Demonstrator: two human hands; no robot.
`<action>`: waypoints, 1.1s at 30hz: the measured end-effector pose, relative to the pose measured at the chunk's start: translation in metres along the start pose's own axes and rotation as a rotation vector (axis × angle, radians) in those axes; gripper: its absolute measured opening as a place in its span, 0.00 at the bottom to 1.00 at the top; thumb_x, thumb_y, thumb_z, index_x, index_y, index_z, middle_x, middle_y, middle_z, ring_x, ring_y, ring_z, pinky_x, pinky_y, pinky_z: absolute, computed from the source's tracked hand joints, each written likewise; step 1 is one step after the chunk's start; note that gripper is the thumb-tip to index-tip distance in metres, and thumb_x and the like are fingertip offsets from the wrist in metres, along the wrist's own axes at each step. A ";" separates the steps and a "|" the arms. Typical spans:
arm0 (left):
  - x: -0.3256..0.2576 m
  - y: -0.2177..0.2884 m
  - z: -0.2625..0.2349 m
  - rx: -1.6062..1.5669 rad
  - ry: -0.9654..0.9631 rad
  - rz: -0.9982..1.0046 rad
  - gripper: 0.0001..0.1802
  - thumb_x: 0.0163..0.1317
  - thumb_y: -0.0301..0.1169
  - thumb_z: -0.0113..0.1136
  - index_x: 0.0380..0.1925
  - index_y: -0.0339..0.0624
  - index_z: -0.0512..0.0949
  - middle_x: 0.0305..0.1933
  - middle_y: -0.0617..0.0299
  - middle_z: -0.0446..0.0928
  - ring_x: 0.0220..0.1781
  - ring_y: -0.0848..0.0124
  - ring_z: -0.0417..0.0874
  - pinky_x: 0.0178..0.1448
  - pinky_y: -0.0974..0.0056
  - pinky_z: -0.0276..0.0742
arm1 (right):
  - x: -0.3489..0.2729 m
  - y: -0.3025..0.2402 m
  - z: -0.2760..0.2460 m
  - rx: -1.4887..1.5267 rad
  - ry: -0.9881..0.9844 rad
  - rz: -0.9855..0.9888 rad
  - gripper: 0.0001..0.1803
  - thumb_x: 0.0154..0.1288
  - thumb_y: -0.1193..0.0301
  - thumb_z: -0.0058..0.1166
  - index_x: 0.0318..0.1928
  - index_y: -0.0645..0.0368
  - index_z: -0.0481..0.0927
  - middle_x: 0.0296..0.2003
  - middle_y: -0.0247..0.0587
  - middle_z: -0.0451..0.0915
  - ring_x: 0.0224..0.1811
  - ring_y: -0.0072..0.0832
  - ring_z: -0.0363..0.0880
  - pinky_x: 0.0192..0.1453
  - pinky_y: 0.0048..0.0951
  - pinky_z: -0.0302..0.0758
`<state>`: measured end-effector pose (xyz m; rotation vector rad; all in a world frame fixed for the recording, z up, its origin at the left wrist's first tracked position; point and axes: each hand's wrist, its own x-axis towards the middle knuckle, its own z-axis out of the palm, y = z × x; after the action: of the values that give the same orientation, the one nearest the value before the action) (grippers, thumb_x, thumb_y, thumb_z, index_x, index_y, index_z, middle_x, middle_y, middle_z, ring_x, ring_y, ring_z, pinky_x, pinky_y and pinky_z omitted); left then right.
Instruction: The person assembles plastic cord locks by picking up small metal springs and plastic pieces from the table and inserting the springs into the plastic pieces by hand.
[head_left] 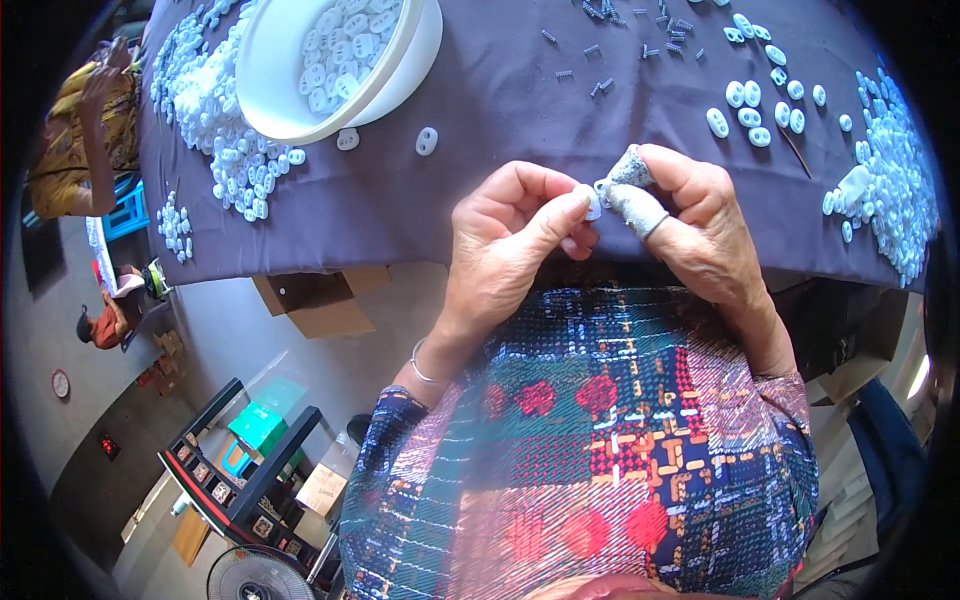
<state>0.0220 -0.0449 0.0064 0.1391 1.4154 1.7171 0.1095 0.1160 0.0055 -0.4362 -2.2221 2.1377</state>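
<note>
My left hand (pixel 505 225) pinches a small white plastic cord-lock piece (pixel 593 204) between thumb and forefinger, just beyond the table's near edge. Facing it, my right hand (pixel 695 205) is closed, with grey cloth covers (pixel 635 208) on its thumb and forefinger. Those covered tips meet at the white piece; a tiny dark bit shows there, too small to name. On the cloth ahead lie loose metal springs (pixel 592 50). Oval white two-hole pieces (pixel 750 117) are scattered to the right, and a lone one (pixel 427 141) sits left of my hands.
A white tub (pixel 420 70) full of two-hole pieces stands at the back left. Heaps of white pieces lie at left (pixel 215 110) and right (pixel 900 190) on the dark tablecloth (pixel 500 90). Another person (pixel 85 140) sits at the left. An open cardboard box (pixel 315 300) stands below the table.
</note>
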 end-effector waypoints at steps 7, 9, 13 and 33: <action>0.001 -0.001 -0.002 -0.048 0.014 0.015 0.09 0.62 0.28 0.59 0.37 0.33 0.74 0.32 0.59 0.79 0.31 0.75 0.81 0.35 0.71 0.78 | -0.001 -0.017 -0.003 0.008 0.042 0.087 0.05 0.59 0.76 0.52 0.33 0.67 0.75 0.25 0.35 0.74 0.30 0.17 0.69 0.34 0.22 0.68; 0.001 -0.001 -0.001 -0.050 0.018 0.014 0.09 0.62 0.28 0.59 0.37 0.33 0.74 0.32 0.58 0.79 0.31 0.74 0.81 0.34 0.71 0.78 | -0.001 -0.017 -0.003 -0.003 0.039 0.099 0.05 0.59 0.77 0.52 0.33 0.67 0.75 0.25 0.35 0.74 0.30 0.17 0.69 0.34 0.22 0.68; 0.000 0.000 -0.001 -0.061 0.023 0.019 0.08 0.62 0.28 0.59 0.37 0.33 0.74 0.32 0.58 0.79 0.31 0.74 0.81 0.34 0.71 0.78 | -0.001 -0.015 -0.002 0.001 0.052 0.055 0.05 0.59 0.77 0.52 0.33 0.67 0.75 0.25 0.35 0.74 0.30 0.17 0.70 0.34 0.22 0.69; -0.001 0.000 -0.001 -0.028 0.007 0.012 0.09 0.62 0.28 0.59 0.37 0.33 0.74 0.33 0.59 0.79 0.32 0.75 0.81 0.35 0.72 0.78 | -0.003 -0.007 -0.002 -0.006 -0.003 0.021 0.03 0.61 0.77 0.53 0.34 0.66 0.76 0.27 0.27 0.74 0.31 0.12 0.68 0.36 0.16 0.67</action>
<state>0.0219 -0.0463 0.0062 0.1259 1.3974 1.7479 0.1116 0.1174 0.0125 -0.4593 -2.2364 2.1440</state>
